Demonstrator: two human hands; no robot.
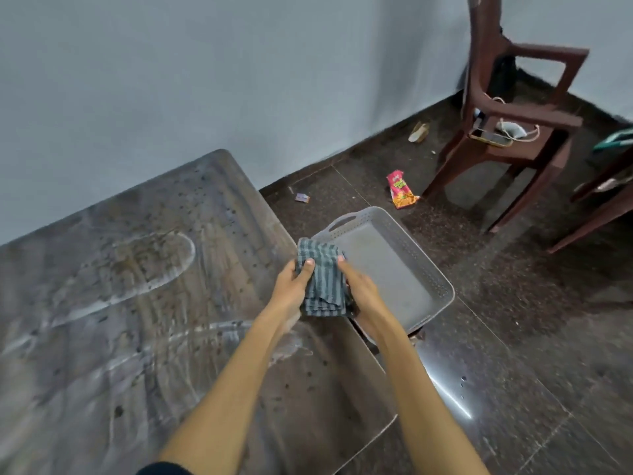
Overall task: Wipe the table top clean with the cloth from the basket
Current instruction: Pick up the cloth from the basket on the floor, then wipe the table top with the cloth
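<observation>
Both hands, left [291, 282] and right [363, 289], grip the folded cloth [322, 286] between them, arms outstretched over the table [137, 303] edge.

**A plain room in a home**

A lived-in domestic room is being shown. A bare pale wall [171, 80] is being met by a dark speckled tile floor [513, 303]. A brown plastic chair [513, 108] is being used as a shelf for a phone [488, 137] and a cord. A snack packet [400, 190] and scraps are being left on the floor beside a worn, stained table [120, 303].
</observation>
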